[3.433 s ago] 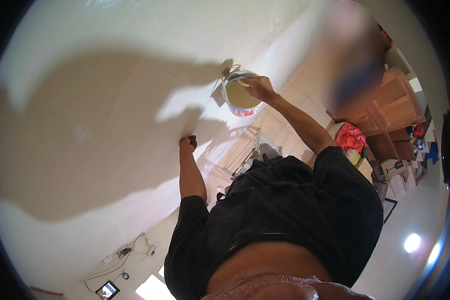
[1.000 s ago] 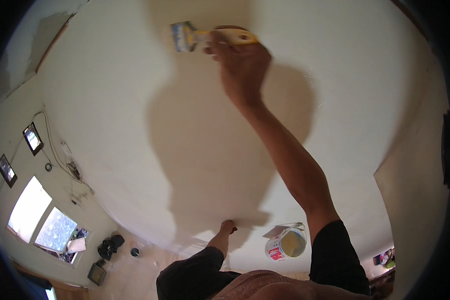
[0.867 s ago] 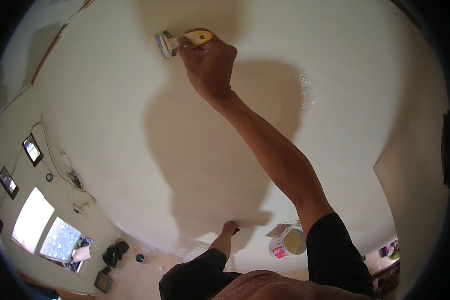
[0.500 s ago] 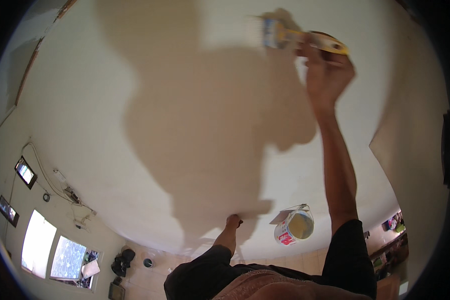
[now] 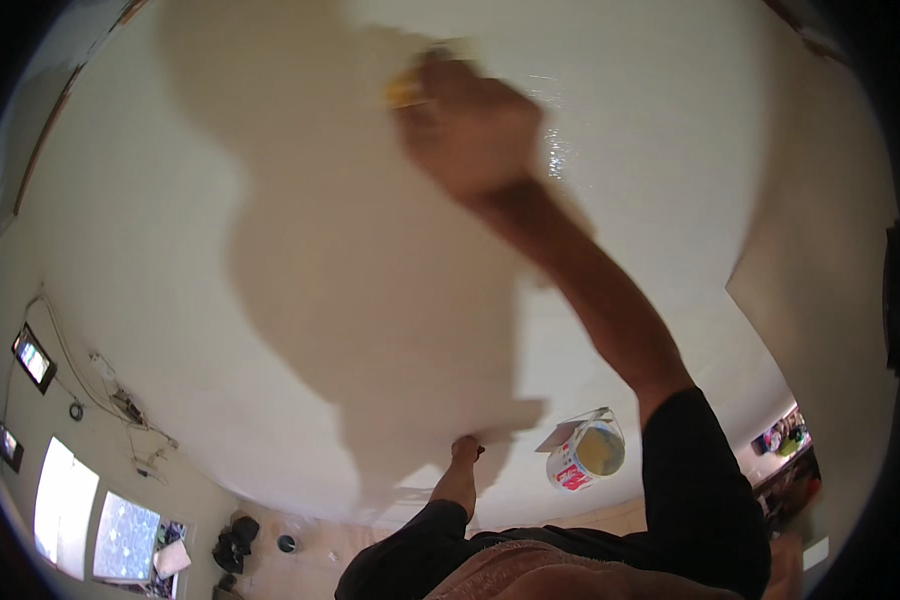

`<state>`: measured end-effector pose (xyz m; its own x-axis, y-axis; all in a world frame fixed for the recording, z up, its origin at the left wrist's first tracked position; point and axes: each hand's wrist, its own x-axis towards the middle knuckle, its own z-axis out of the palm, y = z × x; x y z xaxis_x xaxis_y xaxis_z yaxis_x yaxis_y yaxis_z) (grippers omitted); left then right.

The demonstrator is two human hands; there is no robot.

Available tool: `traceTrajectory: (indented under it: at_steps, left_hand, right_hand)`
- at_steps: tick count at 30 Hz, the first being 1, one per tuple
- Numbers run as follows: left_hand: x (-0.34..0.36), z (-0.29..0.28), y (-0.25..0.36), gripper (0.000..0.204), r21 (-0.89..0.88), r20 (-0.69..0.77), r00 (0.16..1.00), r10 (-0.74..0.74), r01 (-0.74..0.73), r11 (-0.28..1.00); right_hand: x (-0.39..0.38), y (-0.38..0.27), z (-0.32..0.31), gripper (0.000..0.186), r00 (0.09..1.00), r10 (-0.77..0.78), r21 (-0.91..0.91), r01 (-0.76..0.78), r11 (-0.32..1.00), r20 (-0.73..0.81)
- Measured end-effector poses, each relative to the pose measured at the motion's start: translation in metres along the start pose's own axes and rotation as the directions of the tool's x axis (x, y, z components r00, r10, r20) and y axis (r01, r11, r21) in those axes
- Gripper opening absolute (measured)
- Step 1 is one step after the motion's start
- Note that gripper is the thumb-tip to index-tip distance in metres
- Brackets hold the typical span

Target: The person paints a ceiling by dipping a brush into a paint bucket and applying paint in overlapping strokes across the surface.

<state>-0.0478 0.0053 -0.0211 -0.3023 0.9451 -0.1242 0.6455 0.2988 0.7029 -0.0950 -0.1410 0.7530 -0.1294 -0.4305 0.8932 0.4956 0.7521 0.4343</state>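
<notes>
High against the pale wall (image 5: 630, 190), my right hand (image 5: 480, 130) is closed around a paintbrush (image 5: 402, 92). Its yellow handle sticks out left of my fingers; motion blur and my hand hide most of the head. Wet paint glistens on the wall just right of my wrist. Low at the centre, my left hand (image 5: 465, 446) appears small and dark in front of the wall, its fingers not clear enough to read. To its right is a white bucket (image 5: 570, 472) with red print and a wire handle, holding pale cream paint. A flat greyish piece (image 5: 558, 436) is beside the bucket's rim.
My broad shadow (image 5: 370, 280) covers the middle of the wall. At lower left are bright windows (image 5: 65, 500), framed pictures (image 5: 34, 357) and loose wiring (image 5: 125, 400). Black bundles (image 5: 235, 540) and a small dark container (image 5: 287, 543) rest on the tiled floor (image 5: 315, 560). A wall corner (image 5: 727, 287) stands right.
My right hand has swept left with the paintbrush and turned, so the handle now points left. The bucket and my left hand stay nearly where they were.
</notes>
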Motion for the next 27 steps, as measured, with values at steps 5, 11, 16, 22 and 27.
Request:
traceTrajectory:
  at_steps: [5, 11, 16, 22, 27]
  left_hand:
    - [-0.023, 0.006, 0.026, 0.021, -0.496, 0.110, 0.993, -0.048, 0.097, 0.863]
    - [-0.013, 0.010, 0.015, 0.016, -0.531, 0.253, 0.939, -0.232, 0.335, 0.778]
    - [-0.004, -0.001, -0.006, 0.015, -0.552, 0.285, 0.891, -0.353, 0.454, 0.699]
    - [-0.020, 0.000, 0.021, 0.014, -0.610, 0.200, 0.966, -0.167, 0.256, 0.750]
    - [-0.016, -0.010, 0.009, 0.011, -0.512, 0.185, 0.969, -0.163, 0.237, 0.826]
  right_hand:
    - [0.003, -0.048, 0.054, 0.014, 0.998, -0.066, 0.264, 0.060, 0.963, 0.014]
    - [0.007, -0.049, 0.039, 0.013, 0.963, 0.115, 0.410, -0.210, 0.888, 0.244]
    - [-0.026, 0.033, -0.001, 0.013, 0.965, 0.258, 0.299, -0.257, 0.919, 0.034]
    - [-0.071, 0.134, -0.126, 0.014, 0.881, 0.464, 0.300, -0.418, 0.857, -0.097]
    - [-0.061, 0.112, -0.156, 0.015, 0.943, 0.298, -0.059, -0.309, 0.949, -0.151]
